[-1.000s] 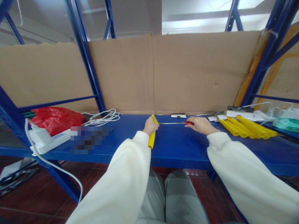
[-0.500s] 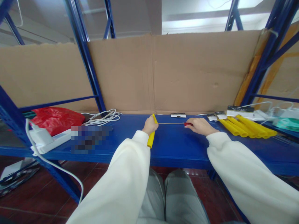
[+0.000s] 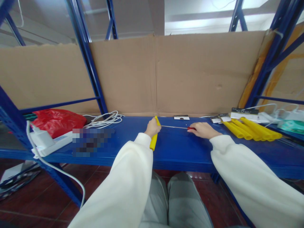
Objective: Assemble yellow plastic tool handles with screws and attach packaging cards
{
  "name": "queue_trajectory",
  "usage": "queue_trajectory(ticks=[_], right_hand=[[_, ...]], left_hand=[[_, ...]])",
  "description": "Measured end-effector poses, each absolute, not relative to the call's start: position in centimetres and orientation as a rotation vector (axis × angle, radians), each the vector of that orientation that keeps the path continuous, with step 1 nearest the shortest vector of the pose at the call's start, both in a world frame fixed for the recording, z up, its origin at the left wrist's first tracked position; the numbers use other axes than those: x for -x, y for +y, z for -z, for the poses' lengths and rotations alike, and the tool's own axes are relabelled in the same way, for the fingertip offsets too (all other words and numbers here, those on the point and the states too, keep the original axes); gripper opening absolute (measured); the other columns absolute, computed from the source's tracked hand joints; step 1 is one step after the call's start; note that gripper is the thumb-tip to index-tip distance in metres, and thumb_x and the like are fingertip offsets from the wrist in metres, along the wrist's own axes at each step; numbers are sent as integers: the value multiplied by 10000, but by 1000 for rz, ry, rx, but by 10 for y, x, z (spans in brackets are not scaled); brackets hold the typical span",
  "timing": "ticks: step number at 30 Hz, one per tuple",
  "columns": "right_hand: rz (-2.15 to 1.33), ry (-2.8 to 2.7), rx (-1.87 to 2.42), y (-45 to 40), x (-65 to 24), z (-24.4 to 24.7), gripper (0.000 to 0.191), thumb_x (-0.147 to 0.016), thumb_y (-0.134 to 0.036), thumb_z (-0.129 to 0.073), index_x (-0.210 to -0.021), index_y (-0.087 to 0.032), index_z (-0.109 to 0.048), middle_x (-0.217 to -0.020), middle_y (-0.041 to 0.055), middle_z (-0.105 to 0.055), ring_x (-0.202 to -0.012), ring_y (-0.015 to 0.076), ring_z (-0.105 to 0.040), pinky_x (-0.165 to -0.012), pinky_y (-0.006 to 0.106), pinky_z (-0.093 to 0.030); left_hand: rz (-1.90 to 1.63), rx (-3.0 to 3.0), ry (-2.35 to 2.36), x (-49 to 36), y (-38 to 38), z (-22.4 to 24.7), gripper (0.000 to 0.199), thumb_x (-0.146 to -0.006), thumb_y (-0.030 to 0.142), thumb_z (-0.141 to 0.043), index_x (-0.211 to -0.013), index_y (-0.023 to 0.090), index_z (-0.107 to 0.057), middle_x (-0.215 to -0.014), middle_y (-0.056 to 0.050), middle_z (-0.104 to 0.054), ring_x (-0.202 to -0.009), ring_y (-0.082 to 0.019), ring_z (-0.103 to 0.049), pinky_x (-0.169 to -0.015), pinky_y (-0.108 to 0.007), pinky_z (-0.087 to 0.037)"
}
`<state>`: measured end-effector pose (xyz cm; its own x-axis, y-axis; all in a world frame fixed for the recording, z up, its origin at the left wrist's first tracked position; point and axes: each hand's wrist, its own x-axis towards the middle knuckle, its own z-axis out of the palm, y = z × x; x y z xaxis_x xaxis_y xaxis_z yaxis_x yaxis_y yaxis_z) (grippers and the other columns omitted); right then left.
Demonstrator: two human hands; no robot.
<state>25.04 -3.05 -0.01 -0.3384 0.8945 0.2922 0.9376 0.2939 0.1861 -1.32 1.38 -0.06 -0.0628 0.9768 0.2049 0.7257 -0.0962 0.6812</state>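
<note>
My left hand (image 3: 152,127) is wrapped round a yellow tube (image 3: 154,143), which lies lengthwise over the blue shelf and leans slightly. A long, thin-shafted screwdriver (image 3: 175,127) spans the gap between my hands. Its red handle is closed in my right hand (image 3: 202,130), and the shaft's far end meets the tube beside my left fingers. Whether the tip touches the tube or enters it, I cannot tell. Several more yellow tubes (image 3: 249,129) lie side by side on the right.
A white card (image 3: 181,117) lies at the shelf's back, below the cardboard panel (image 3: 201,72). Black-and-white boxes (image 3: 244,113) sit behind the tubes. To the left are a coiled white cable (image 3: 111,118), a red plastic bag (image 3: 59,122) and a power strip (image 3: 57,144). Blue posts (image 3: 89,57) flank the shelf.
The handle end of the screwdriver has dropped slightly towards me with my right hand, so the shaft slopes a little. My left hand and the tube have stayed in place.
</note>
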Motion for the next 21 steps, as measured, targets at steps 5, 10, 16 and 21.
queue_trajectory(ticks=[5,10,16,21], right_hand=[[413,-2367,1740,-32,-247,-1,231,-950,-389,-565,-1057,-207,-659,-954,98,-772,-845,249,-723,-691,289,-460],[562,-2366,1717,-32,-249,-2,163,-948,-312,-561,-1033,-203,-645,-898,96,-766,-802,240,-715,-660,282,-432],[490,-2415,1672,-29,-252,1,260,-985,-370,-503,-956,-212,-707,-1066,103,-773,-934,255,-724,-734,299,-470],[474,-2357,1653,-28,-252,2,171,-925,-365,-609,-1010,-224,-651,-901,70,-768,-788,232,-712,-665,280,-450]], left_hand=[[-927,-1875,1841,13,13,-1,365,-794,65,-716,-1146,79,-619,-1009,-186,-761,-918,-272,-760,-784,-307,-573],[-908,-1868,1823,12,8,-3,321,-814,48,-677,-1128,78,-615,-968,-161,-771,-847,-235,-765,-704,-265,-563],[-920,-1859,1823,11,5,-5,298,-814,44,-671,-1102,92,-612,-945,-142,-776,-799,-214,-764,-652,-240,-550],[-933,-1859,1827,12,4,-4,299,-815,57,-679,-1102,98,-607,-953,-142,-776,-800,-209,-764,-656,-236,-551]])
